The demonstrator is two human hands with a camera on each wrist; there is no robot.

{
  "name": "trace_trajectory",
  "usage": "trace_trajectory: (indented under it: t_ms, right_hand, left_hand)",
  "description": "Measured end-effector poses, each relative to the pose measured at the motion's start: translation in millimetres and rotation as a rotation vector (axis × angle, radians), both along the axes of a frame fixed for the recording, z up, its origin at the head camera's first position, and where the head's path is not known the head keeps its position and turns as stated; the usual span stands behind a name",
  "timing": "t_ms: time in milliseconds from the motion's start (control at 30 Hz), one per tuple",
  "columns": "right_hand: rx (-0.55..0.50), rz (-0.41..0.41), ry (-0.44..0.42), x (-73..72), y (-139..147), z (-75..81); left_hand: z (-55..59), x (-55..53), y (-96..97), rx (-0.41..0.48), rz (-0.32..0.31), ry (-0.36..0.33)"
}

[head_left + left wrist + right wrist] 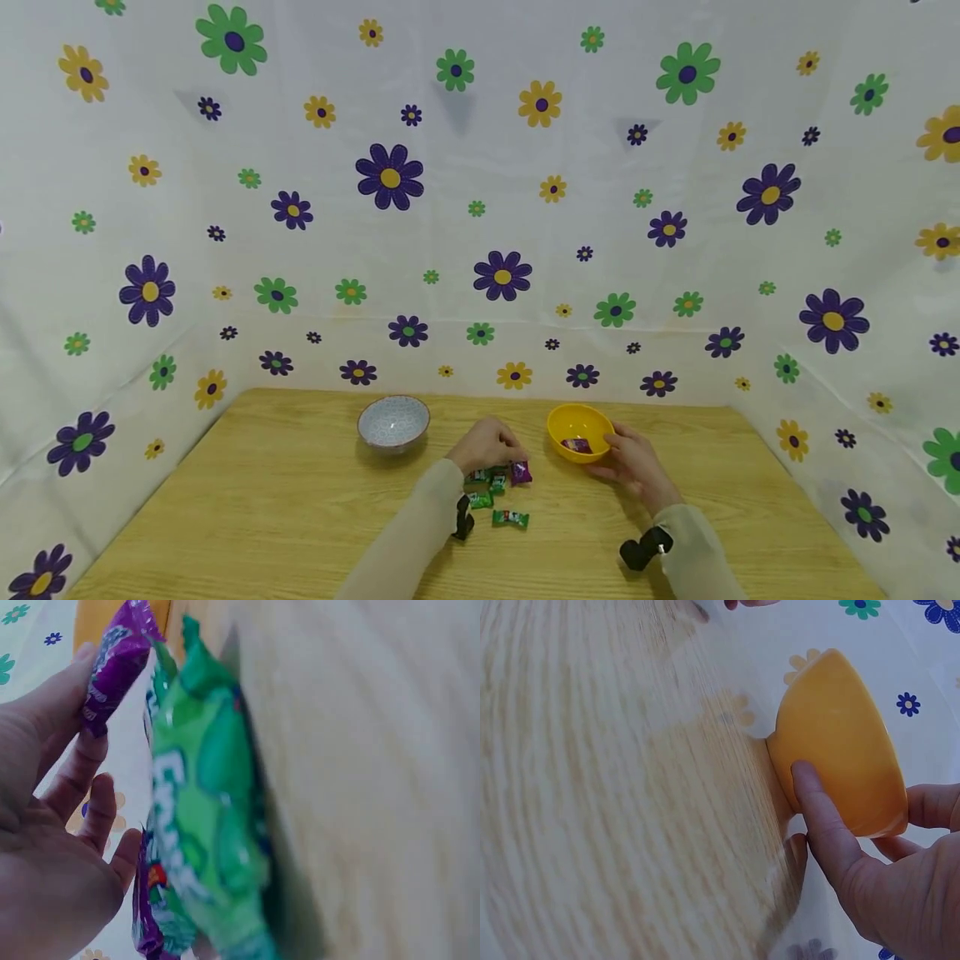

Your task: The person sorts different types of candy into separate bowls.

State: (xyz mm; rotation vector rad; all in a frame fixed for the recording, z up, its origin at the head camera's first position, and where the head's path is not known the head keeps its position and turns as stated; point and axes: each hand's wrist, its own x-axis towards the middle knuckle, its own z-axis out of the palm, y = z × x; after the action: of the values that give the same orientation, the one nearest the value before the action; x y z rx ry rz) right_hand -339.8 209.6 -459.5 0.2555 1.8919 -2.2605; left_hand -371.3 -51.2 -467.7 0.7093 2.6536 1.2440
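Observation:
My left hand (pixel 487 446) pinches a purple-wrapped candy (pixel 116 664) between thumb and fingertips, just over a small group of candies on the table. Several green-wrapped candies (pixel 202 802) lie under and beside that hand, one green candy (pixel 511 518) a little nearer the front. Another purple wrapper shows low behind the green ones in the left wrist view. On the right, my right hand (pixel 637 467) holds a yellow bowl (pixel 836 750) by its side, thumb low on the outer wall and fingers at the rim. A purple candy (pixel 576 445) lies inside this bowl.
A pale patterned bowl (pixel 393 423) with a reddish rim stands at the back left of the wooden table (pixel 285 500). Behind and along both sides hangs a white flowered cloth (pixel 315 250). Black straps with cameras sit on both wrists.

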Motion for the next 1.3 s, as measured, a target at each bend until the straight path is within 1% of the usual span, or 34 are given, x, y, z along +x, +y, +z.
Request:
trace_trajectory:
  t_ms: [100,233,333,433,600,667,767,833,933,1033,1100,1200,1300]
  right_hand:
    - [-0.001,0.001,0.003,-0.7,0.3,-0.4]
    - [-0.009,0.007,0.002,-2.2,1.5,-2.4]
    - [-0.017,0.009,0.002,-2.8,1.7,-3.4]
    - [-0.019,0.006,0.002,-3.3,1.4,-4.1]
    - [-0.021,-0.001,0.006,-2.5,1.1,-3.5]
    - [-0.024,-0.003,0.005,-2.1,1.0,-3.1]
    - [-0.030,-0.006,-0.001,-1.4,0.7,-2.9]
    - [-0.034,-0.008,-0.003,-0.8,0.5,-2.9]
    - [-0.043,-0.010,-0.004,-0.1,-0.1,-3.2]
    - [-0.040,-0.009,-0.002,0.2,-0.6,-3.1]
    - [-0.038,-0.006,-0.003,0.4,-0.9,-2.7]
    - [-0.033,-0.005,-0.002,1.0,-0.9,-1.8]
    - [-0.025,-0.002,0.013,1.0,0.0,-1.7]
  left_hand:
    - [0.0,-1.0,2.1,0.039,0.030,-0.018]
    - [-0.5,-1.6,6.8,0.105,0.066,-0.009]
    - [0.6,-2.1,12.0,0.164,0.084,0.018]
    - [3.3,-3.0,19.3,0.223,0.103,0.061]
    - [9.4,-1.2,32.9,0.334,0.135,0.098]
    - [10.2,-0.7,38.0,0.374,0.162,0.114]
    - [9.8,-0.2,45.5,0.410,0.231,0.125]
    - [8.1,0.0,50.6,0.426,0.282,0.107]
    - [5.1,-0.1,57.8,0.440,0.362,0.061]
    - [3.3,-0.1,65.0,0.429,0.438,0.035]
    - [3.8,0.7,69.6,0.413,0.480,0.030]
    - [6.3,1.6,76.4,0.396,0.530,0.015]
    - [9.7,2.4,81.9,0.367,0.543,0.005]
